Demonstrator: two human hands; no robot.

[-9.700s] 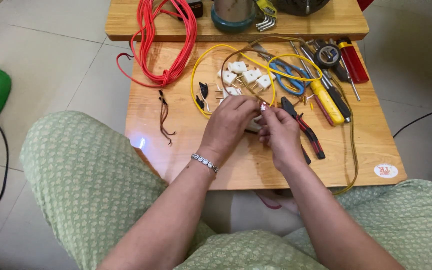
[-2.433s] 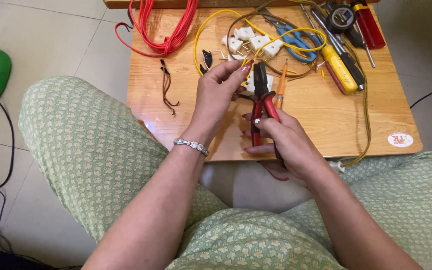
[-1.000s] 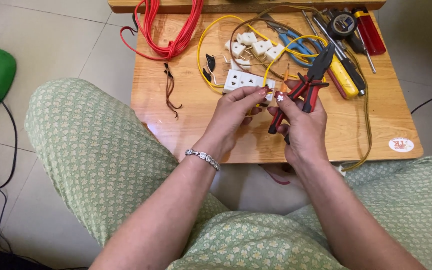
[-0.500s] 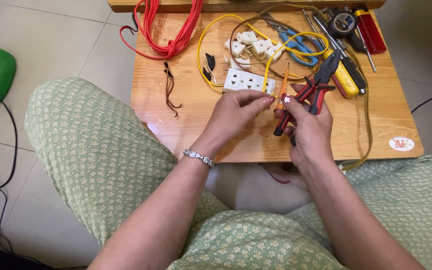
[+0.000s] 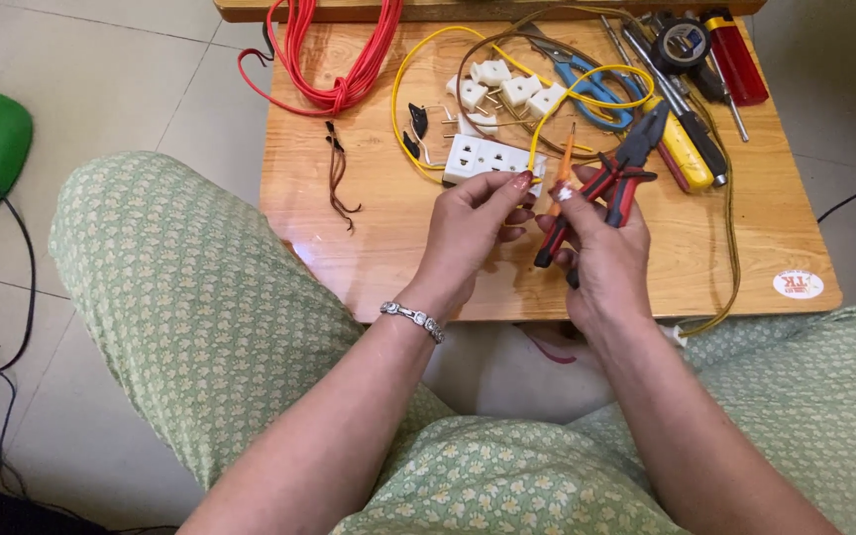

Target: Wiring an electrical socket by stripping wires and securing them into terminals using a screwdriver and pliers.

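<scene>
- Left hand [image 5: 468, 233] pinches the yellow wire [image 5: 547, 109] between thumb and fingers, just in front of the white socket strip [image 5: 487, 159] on the worktop [image 5: 398, 267].
- Right hand [image 5: 601, 253] is closed round the red-handled pliers [image 5: 616, 178], jaws pointing away; a thin orange tool [image 5: 562, 173] stands beside them.
- Risk: the wire end sits close to the left fingertips; a slip of the pliers could nip skin.
- Risk: too hard a squeeze may cut the core.
- Risk: the looped wire could drag the small white plugs [image 5: 507, 89] off the worktop.
</scene>
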